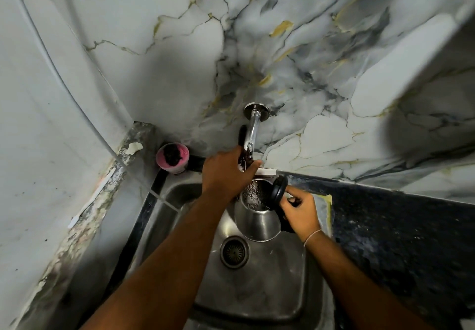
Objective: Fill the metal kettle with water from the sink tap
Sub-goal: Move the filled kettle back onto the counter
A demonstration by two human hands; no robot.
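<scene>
While the left hand [226, 172] wraps around the lower end of the chrome tap [250, 134] that juts from the marble-patterned wall [321, 59], the right hand [299, 211] grips the black handle on the right side of the metal kettle [257, 220]. The kettle hangs inside the steel sink [270, 291], above and just behind the drain [234, 252], directly beneath the tap and between the two hands. Its black lid [279, 191] stands flipped open, and bubbly water shows inside. A pink cup [172, 158] sits in the sink's back-left corner.
</scene>
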